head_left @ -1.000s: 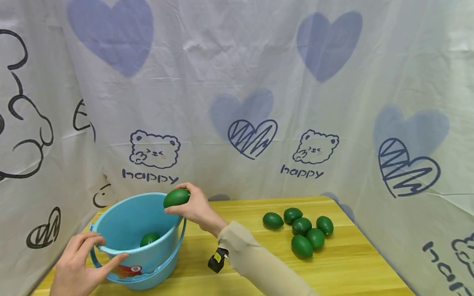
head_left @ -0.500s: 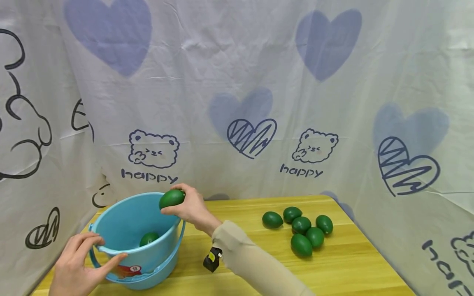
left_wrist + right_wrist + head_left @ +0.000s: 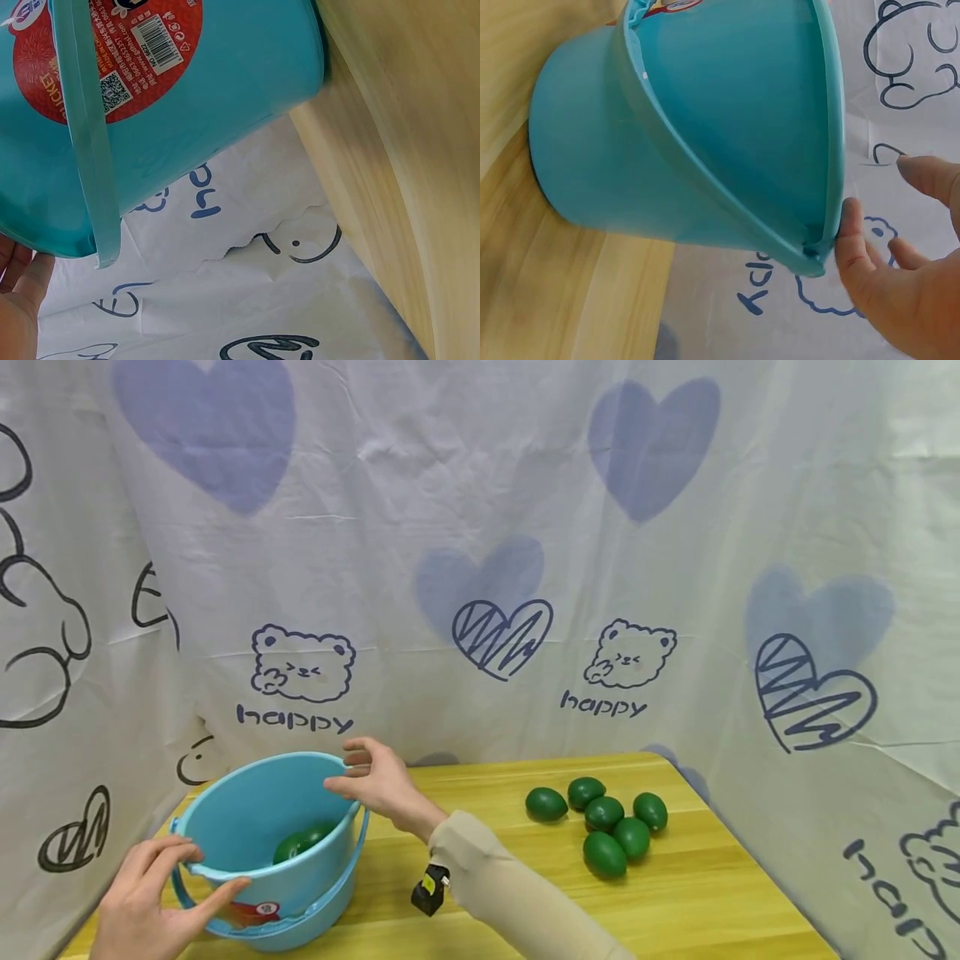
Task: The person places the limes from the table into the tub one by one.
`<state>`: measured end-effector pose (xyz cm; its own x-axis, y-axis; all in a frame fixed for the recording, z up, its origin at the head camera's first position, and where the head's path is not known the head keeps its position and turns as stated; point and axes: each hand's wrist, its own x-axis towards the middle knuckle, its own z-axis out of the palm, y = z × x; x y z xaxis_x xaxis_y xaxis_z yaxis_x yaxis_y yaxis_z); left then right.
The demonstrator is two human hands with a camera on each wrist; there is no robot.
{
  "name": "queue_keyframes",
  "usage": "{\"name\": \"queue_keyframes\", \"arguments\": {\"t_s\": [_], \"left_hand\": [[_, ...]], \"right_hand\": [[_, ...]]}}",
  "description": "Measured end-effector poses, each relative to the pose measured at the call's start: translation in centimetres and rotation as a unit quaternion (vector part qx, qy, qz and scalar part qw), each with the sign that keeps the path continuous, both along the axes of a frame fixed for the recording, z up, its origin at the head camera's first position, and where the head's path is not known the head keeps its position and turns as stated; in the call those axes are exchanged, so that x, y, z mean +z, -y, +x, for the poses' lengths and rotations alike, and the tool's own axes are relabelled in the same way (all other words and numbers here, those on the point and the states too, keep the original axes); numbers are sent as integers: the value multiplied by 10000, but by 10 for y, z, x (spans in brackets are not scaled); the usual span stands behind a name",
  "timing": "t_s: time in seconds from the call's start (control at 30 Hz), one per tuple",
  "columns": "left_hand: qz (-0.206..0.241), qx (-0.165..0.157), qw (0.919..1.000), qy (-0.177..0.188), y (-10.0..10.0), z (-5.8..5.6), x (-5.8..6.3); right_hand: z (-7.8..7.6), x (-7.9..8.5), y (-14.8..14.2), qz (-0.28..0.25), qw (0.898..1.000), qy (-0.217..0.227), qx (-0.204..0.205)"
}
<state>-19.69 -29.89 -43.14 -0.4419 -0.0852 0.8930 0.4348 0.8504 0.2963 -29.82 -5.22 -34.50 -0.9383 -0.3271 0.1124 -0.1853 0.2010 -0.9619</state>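
A light blue bucket (image 3: 311,889) with a red label stands on the left of the table, its mouth facing up. Inside lie two dark green, smooth, egg-shaped fruits (image 3: 288,848), partly hidden by the front wall. My left hand (image 3: 146,897) grips the bucket's rim at the near left, thumb on the outer side. Over the right rim is my right hand (image 3: 386,785), fingers spread and holding nothing. In the right wrist view, one of its fingertips (image 3: 850,214) is right at the bucket's rim.
Several more green fruits (image 3: 603,854) lie grouped on the right side of the yellow wooden table (image 3: 480,843). A pale curtain (image 3: 405,568) with hearts and bears closes off the back and sides. A small black device (image 3: 429,890) hangs at my right wrist.
My right hand has moved slightly left over the bucket and let go of a green fruit, which now lies inside beside the other. My left hand keeps hold of the rim.
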Motion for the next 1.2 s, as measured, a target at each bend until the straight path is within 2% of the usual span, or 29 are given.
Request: {"name": "queue_keyframes", "arguments": {"t_s": [0.2, 0.47, 0.77, 0.97, 1.2], "left_hand": [[39, -106, 9998, -154, 0, -2, 0], [38, -118, 9996, -252, -1, -2, 0], [-17, 28, 10000, -75, -1, -1, -1], [20, -79, 9996, -288, 1, -5, -4], [86, -135, 9996, -245, -1, -5, -5]], "right_hand": [[-2, -6, -8, -363, 9989, -119, 277], [-5, -15, -19, -672, 9968, -233, 368], [-1, -25, -33, -585, 9966, -289, 507], [2, -30, -47, -641, 9955, -320, 628], [3, -42, -72, -716, 9960, -280, 462]]}}
